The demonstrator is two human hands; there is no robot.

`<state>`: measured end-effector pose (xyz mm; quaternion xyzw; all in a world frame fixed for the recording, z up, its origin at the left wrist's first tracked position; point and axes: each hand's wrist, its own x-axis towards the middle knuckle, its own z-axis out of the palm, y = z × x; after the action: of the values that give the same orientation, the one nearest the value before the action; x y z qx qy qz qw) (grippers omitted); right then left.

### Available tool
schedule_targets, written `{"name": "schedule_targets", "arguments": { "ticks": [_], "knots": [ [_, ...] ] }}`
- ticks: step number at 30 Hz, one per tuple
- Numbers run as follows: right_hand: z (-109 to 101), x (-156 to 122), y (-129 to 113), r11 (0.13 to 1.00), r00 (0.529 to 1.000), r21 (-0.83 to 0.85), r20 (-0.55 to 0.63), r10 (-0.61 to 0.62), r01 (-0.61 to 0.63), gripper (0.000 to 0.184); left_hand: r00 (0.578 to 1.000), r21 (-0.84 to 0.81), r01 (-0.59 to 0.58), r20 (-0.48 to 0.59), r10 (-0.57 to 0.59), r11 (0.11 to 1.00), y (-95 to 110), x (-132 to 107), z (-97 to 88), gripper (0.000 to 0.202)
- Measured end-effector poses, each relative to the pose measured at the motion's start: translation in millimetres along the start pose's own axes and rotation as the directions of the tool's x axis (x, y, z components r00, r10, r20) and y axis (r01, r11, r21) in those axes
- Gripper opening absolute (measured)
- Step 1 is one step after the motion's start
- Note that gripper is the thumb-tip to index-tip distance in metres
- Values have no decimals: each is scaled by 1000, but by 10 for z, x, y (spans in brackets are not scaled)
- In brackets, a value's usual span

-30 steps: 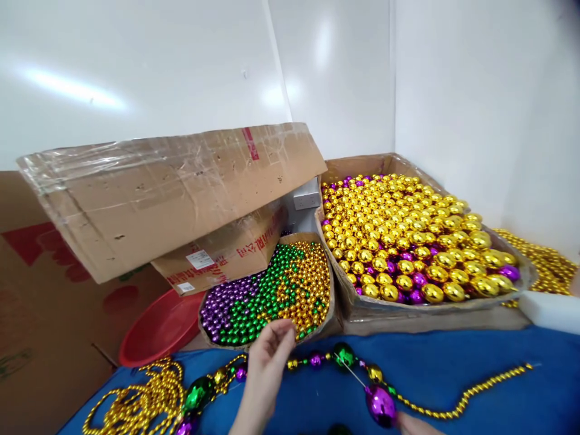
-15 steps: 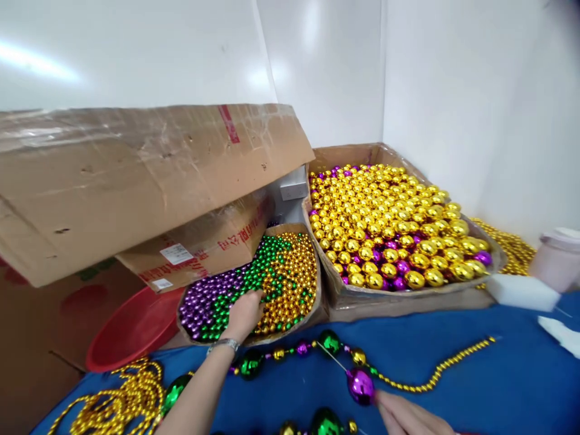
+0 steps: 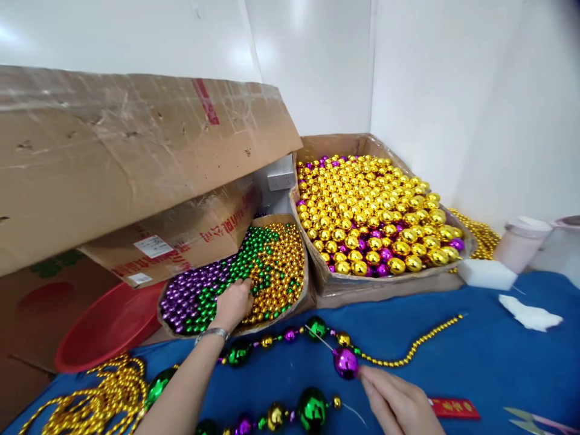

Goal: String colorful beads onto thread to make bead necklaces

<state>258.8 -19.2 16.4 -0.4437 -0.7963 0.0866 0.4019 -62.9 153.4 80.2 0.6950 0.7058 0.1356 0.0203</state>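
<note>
Our left hand [image 3: 233, 302] is resting in the box [image 3: 310, 289] of beads [image 3: 272, 266], fingers curled among them; we cannot tell whether it is gripping any. Our right hand [image 3: 399, 403] is pinching the purple bead [image 3: 345, 362] on the strand [image 3: 410, 345], low on the blue table [image 3: 498, 374].

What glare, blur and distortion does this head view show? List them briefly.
Head view: soft glare patches on the white wall; sharp highlights on the gold balls; a dark blurred smudge in the top right corner; wide-angle stretch on the cardboard flap; the left hand in the small beads and the right hand pinching the purple bead look reasonably sharp.
</note>
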Motion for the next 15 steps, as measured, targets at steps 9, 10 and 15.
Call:
{"name": "schedule_targets", "arguments": {
  "ticks": [9,10,15],
  "knots": [
    [25,-93,-27,998,999,49,-21,31,-30,25,999,-719,23,35,3,694,413,-642,-140,37],
    [26,-96,-41,999,999,44,-24,27,-26,25,999,-771,28,48,14,636,491,-772,-121,37],
    [23,-104,-91,1000,1000,16,-23,-21,21,26,971,-968,239,239,-11,75,786,-1256,45,23]
  ]
}}
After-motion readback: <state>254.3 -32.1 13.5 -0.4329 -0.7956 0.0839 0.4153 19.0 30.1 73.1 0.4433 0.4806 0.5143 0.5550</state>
